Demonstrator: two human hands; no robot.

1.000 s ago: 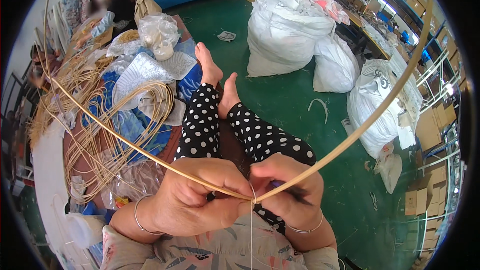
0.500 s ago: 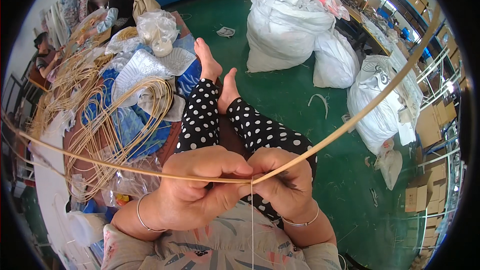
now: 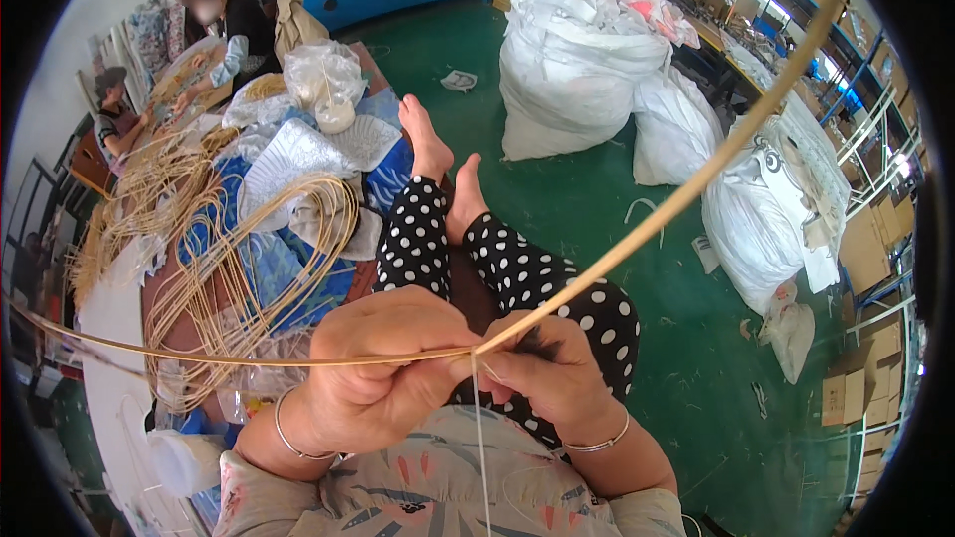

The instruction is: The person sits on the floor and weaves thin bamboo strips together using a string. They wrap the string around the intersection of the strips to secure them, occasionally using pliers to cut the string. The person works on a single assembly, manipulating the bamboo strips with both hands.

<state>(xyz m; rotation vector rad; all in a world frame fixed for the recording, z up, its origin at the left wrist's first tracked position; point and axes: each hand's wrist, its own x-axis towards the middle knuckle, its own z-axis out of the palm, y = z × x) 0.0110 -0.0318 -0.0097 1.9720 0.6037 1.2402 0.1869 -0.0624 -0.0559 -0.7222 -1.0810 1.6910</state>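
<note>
A long, thin cane strip [image 3: 637, 233] crosses in front of me, bent to a shallow V where a white cord [image 3: 479, 447] is looped round it. My left hand [image 3: 383, 363] is closed on the strip's left arm, thumb and fingers pressed together just beside the cord. Pinched close to the loop is my right hand [image 3: 552, 368], its fingertips at the cane and cord; whether they also hold the cord's end I cannot make out. From the loop the cord runs straight down over my patterned top. The strip's right arm rises far to the upper right.
At left, coiled cane bundles [image 3: 239, 283] lie on a low table beside a silvery fan-shaped sheet [image 3: 288, 164] and a white roll [image 3: 187, 462]. Two people sit farther back. Large white sacks [image 3: 582, 80] stand on the green floor; cartons [image 3: 860, 388] and shelving line the right.
Both hands have shifted slightly left with the cane strip. My right fingers have drawn lower beside the loop, and the strip's right arm stands steeper.
</note>
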